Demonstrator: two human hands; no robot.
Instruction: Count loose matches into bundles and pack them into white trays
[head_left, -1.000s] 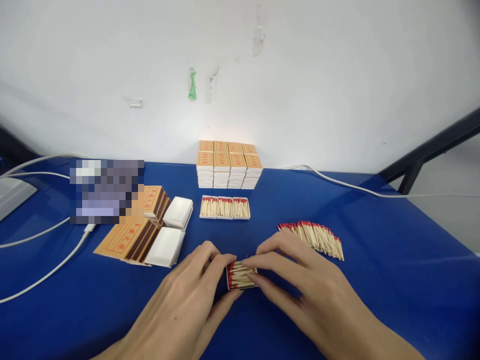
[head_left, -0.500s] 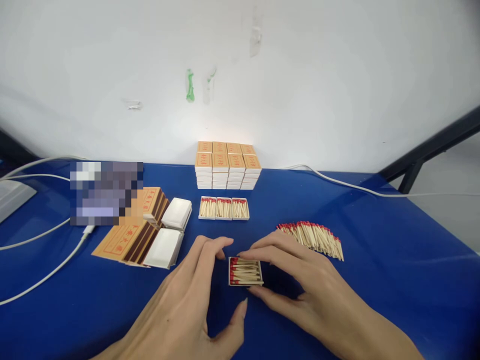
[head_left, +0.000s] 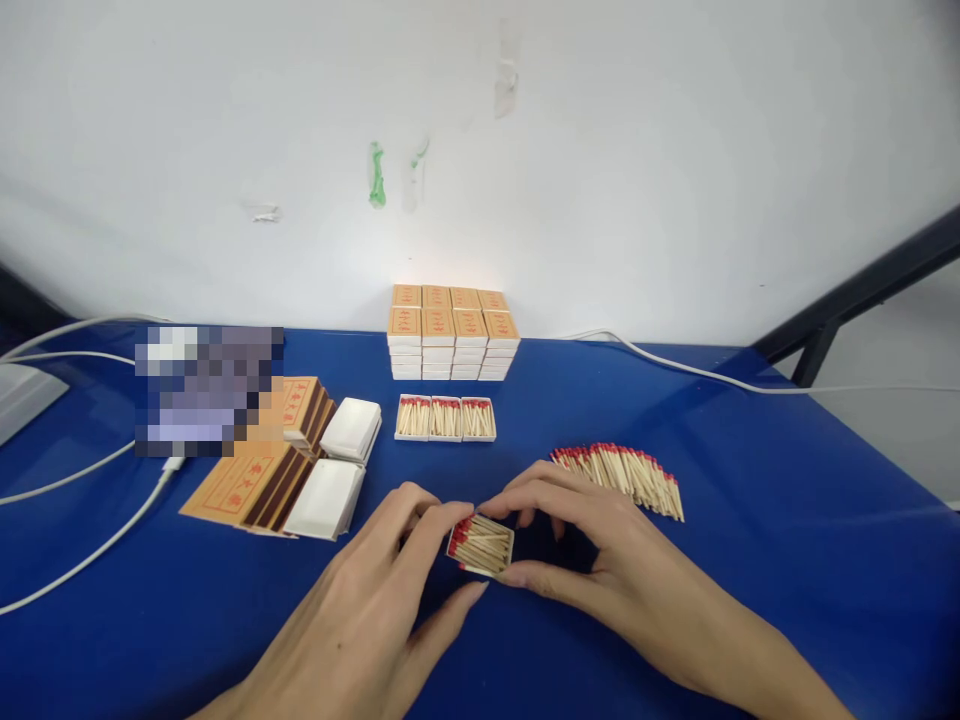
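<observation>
Between the loosely parted left hand (head_left: 367,590) and the right hand (head_left: 622,560) pinching it, the tray of matches (head_left: 481,545) seems mid-tidying, calling for gentle squaring.

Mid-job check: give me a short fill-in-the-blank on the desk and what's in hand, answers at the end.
1. The small tray held by the right hand contains matches with ____ heads.
2. Beyond it, ____ filled trays sit side by side in a row.
3. The loose match pile lies nearer the ____ hand.
4. The tabletop is coloured ____.

Missing words: red; three; right; blue.
</observation>
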